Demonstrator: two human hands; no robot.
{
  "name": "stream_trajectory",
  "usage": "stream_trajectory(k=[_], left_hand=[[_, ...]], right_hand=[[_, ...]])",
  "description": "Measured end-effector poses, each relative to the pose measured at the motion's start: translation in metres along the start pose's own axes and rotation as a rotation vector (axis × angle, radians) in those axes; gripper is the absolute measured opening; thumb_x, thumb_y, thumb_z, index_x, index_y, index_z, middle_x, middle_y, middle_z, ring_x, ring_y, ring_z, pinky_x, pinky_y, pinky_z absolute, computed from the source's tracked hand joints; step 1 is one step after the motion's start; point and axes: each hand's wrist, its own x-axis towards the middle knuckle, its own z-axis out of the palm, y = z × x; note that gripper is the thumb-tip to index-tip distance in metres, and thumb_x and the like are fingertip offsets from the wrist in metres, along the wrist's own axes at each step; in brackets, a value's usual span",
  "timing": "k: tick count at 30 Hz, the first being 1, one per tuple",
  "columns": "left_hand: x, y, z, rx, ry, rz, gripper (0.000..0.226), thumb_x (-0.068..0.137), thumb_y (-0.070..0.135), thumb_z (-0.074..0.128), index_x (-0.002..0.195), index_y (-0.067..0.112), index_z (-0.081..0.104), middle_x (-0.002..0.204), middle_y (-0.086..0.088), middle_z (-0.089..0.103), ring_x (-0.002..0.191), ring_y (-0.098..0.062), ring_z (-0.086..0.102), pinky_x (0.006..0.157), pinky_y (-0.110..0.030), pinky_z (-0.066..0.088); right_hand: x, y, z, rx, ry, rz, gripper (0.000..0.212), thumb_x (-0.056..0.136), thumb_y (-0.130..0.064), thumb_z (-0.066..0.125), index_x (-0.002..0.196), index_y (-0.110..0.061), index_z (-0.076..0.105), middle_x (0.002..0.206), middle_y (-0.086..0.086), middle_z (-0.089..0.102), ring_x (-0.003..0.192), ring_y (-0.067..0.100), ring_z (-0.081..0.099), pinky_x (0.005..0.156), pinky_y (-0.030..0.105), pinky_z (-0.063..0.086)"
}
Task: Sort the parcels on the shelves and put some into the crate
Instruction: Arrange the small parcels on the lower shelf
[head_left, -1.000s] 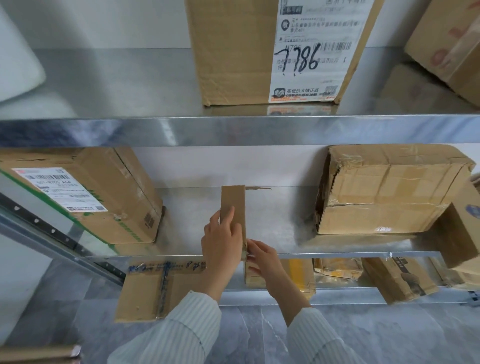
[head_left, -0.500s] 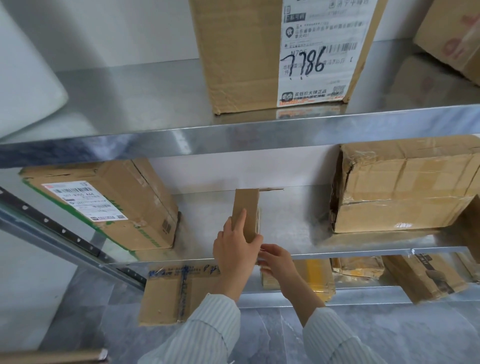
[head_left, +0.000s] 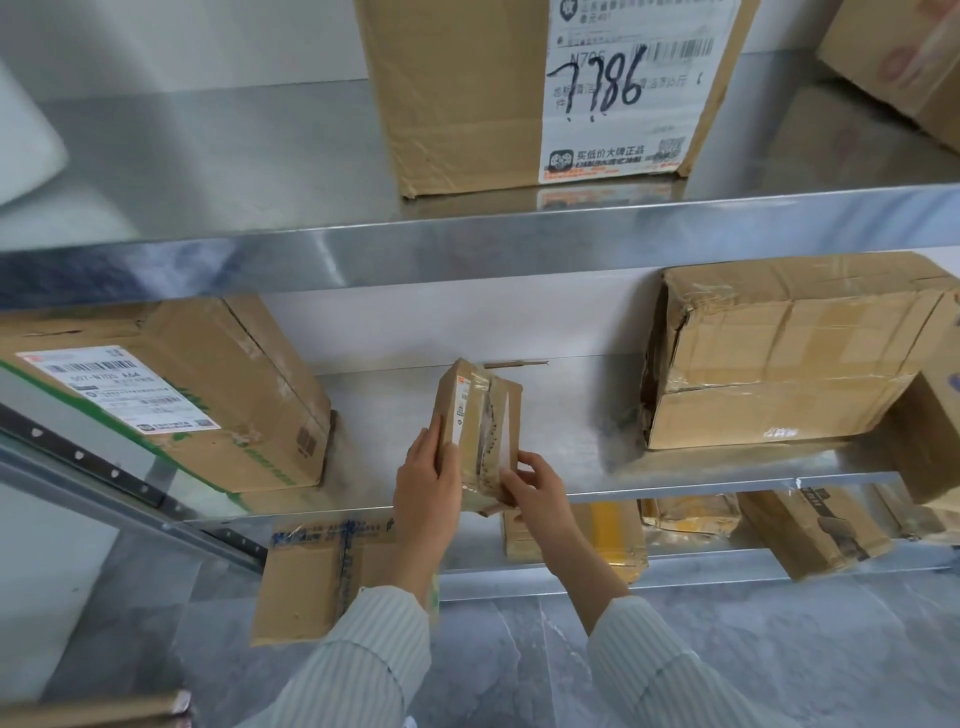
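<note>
A small taped cardboard parcel (head_left: 480, 426) stands on end at the front of the middle metal shelf (head_left: 701, 467). My left hand (head_left: 427, 480) grips its left side and my right hand (head_left: 535, 486) holds its lower right corner. The parcel is turned so that its taped face and a narrow white label show. No crate is in view.
A labelled box with green tape (head_left: 171, 400) sits left on the middle shelf, a crumpled box (head_left: 789, 353) right. On the top shelf stands a tall box marked 7786 (head_left: 545, 88). Several parcels lie on the lower shelf, including a flat one (head_left: 317, 582).
The small parcel has been turned from edge-on so its taped face shows, and it has come a little toward the shelf's front. Both hands stayed on it.
</note>
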Motion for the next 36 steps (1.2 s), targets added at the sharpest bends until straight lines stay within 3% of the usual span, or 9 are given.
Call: stream_trajectory(k=[4, 10, 20, 23, 27, 31, 36], left_hand=[[0.008, -0.016, -0.009, 0.176, 0.003, -0.020, 0.044, 0.101, 0.035, 0.030, 0.145, 0.033, 0.037, 0.139, -0.002, 0.047, 0.119, -0.023, 0.045, 0.097, -0.036, 0.039], [0.017, -0.034, -0.016, 0.226, -0.073, -0.131, 0.044, 0.101, 0.037, 0.029, 0.145, 0.037, 0.034, 0.132, -0.006, 0.049, 0.117, -0.028, 0.042, 0.096, -0.039, 0.036], [0.034, -0.028, -0.009, 0.068, -0.126, -0.221, 0.044, 0.099, 0.040, 0.030, 0.143, 0.038, 0.036, 0.122, -0.005, 0.056, 0.107, -0.026, 0.054, 0.096, -0.050, 0.045], [0.034, -0.022, -0.012, 0.042, -0.110, -0.248, 0.044, 0.098, 0.039, 0.035, 0.141, 0.032, 0.038, 0.123, -0.001, 0.060, 0.109, -0.026, 0.056, 0.096, -0.051, 0.046], [0.033, -0.015, -0.014, -0.016, -0.081, -0.274, 0.044, 0.097, 0.035, 0.042, 0.140, 0.029, 0.038, 0.127, -0.002, 0.059, 0.111, -0.027, 0.056, 0.095, -0.051, 0.047], [0.034, -0.009, -0.021, -0.094, -0.036, -0.315, 0.050, 0.095, 0.028, 0.053, 0.142, 0.021, 0.037, 0.134, -0.008, 0.052, 0.115, -0.028, 0.055, 0.094, -0.046, 0.050], [0.022, -0.002, -0.033, -0.180, 0.070, -0.178, 0.044, 0.094, 0.012, 0.053, 0.137, 0.019, 0.043, 0.139, -0.002, 0.047, 0.124, -0.020, 0.047, 0.093, -0.027, 0.041]], right_hand=[[0.005, -0.002, 0.007, -0.012, -0.009, -0.029, 0.038, 0.096, -0.023, 0.055, 0.133, -0.017, 0.050, 0.117, 0.005, 0.067, 0.101, 0.023, 0.067, 0.084, 0.043, 0.058], [0.015, -0.006, 0.019, -0.029, 0.010, -0.072, 0.041, 0.097, -0.023, 0.055, 0.137, -0.024, 0.050, 0.112, -0.003, 0.063, 0.086, 0.008, 0.065, 0.063, 0.014, 0.054], [0.023, -0.017, 0.026, -0.082, 0.049, -0.084, 0.040, 0.099, -0.026, 0.049, 0.139, -0.025, 0.047, 0.109, -0.005, 0.062, 0.080, 0.005, 0.065, 0.060, 0.012, 0.052], [0.021, -0.017, 0.030, -0.147, 0.077, -0.092, 0.040, 0.100, -0.028, 0.046, 0.140, -0.025, 0.045, 0.110, -0.007, 0.061, 0.083, 0.006, 0.065, 0.066, 0.017, 0.054], [0.017, -0.020, 0.032, -0.189, 0.054, -0.031, 0.039, 0.099, -0.029, 0.044, 0.137, -0.017, 0.047, 0.117, 0.001, 0.064, 0.100, 0.017, 0.063, 0.092, 0.037, 0.054], [0.017, -0.021, 0.029, -0.143, 0.050, 0.010, 0.046, 0.098, -0.031, 0.049, 0.140, -0.016, 0.042, 0.121, 0.005, 0.063, 0.103, 0.019, 0.063, 0.093, 0.037, 0.053], [0.013, -0.016, 0.020, -0.124, 0.046, 0.022, 0.045, 0.099, -0.030, 0.048, 0.141, -0.015, 0.041, 0.127, 0.007, 0.060, 0.107, 0.021, 0.061, 0.095, 0.037, 0.052]])
